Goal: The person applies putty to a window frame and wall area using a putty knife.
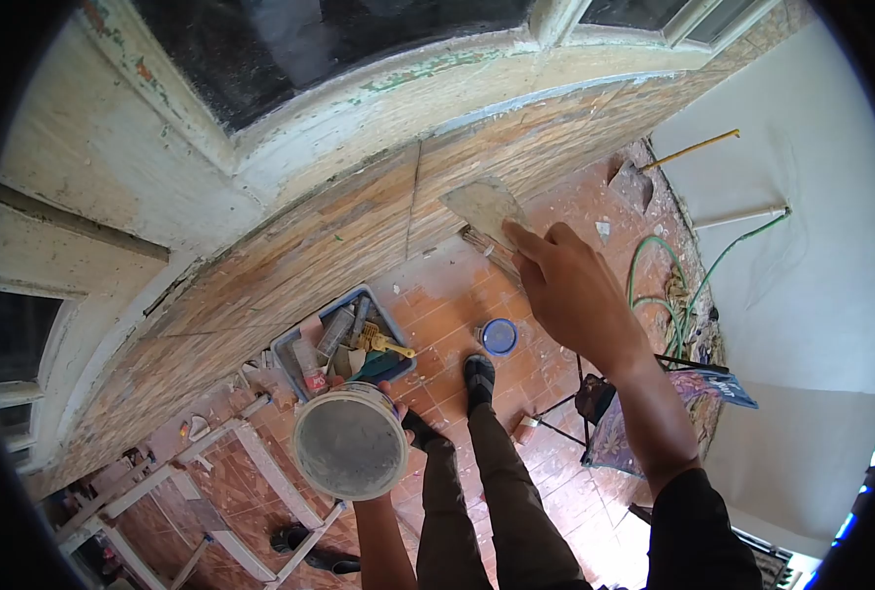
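The bucket (349, 442) hides most of the left hand (388, 388).

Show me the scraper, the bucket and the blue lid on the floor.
scraper (482, 208), head view, middle of the flat blade.
bucket (297, 442), head view, its left rim.
blue lid (499, 336), head view, centre of the lid.

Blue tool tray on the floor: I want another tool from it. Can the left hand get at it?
Probably not: the left hand is full, its grip around the filler tub, and the tray lies down by the shoes.
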Demonstrator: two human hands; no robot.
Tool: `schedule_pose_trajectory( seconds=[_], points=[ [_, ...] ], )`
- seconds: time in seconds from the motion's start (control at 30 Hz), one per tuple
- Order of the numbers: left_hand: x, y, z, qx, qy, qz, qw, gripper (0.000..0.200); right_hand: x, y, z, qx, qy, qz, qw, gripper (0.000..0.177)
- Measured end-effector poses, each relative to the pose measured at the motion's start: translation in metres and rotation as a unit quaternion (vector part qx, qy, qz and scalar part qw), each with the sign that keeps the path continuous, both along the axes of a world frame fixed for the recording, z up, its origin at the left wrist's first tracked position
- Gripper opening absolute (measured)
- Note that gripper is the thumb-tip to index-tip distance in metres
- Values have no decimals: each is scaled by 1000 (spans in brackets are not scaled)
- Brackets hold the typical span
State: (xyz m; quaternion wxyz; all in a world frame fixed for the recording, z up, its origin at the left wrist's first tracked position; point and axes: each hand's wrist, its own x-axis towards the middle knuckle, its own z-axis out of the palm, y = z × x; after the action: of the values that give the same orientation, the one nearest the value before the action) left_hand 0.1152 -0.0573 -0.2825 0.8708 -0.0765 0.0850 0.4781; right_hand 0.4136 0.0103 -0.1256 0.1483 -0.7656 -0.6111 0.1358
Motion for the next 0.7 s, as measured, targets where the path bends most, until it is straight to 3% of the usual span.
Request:
schedule_pose_trajectory(
  seconds=[0.23, 0.3, 0.37, 0.4, 0.5, 0.7],
  points=[
    [-8, -2, -7, -11, 26, 8, 1000, 64, 2, 45, -38, 195, 17, -39, 980, 36],
    [-10, -4, -8, -14, 29, 19, 999, 65, -6, 44, -48, 169, -4, -44, 985, 38],
    [-14, -9, -15, -64, -83, 42, 994, 72, -16, 29, -51, 148, -8, -38, 988, 39],
    [-15, -11, -17, -88, -139, 55, 985, 75, -17, 19, -36, 73, 9, -16, 997, 39],
    [-15, -6, -3, -41, 7, 23, 999, 66, -25, 6, -28, 121, 34, -6, 992, 39],
    [-19, -5, -9, -72, -1, 15, 997, 64, -23, 35, -35, 176, -28, -30, 984, 37]
  ],
)
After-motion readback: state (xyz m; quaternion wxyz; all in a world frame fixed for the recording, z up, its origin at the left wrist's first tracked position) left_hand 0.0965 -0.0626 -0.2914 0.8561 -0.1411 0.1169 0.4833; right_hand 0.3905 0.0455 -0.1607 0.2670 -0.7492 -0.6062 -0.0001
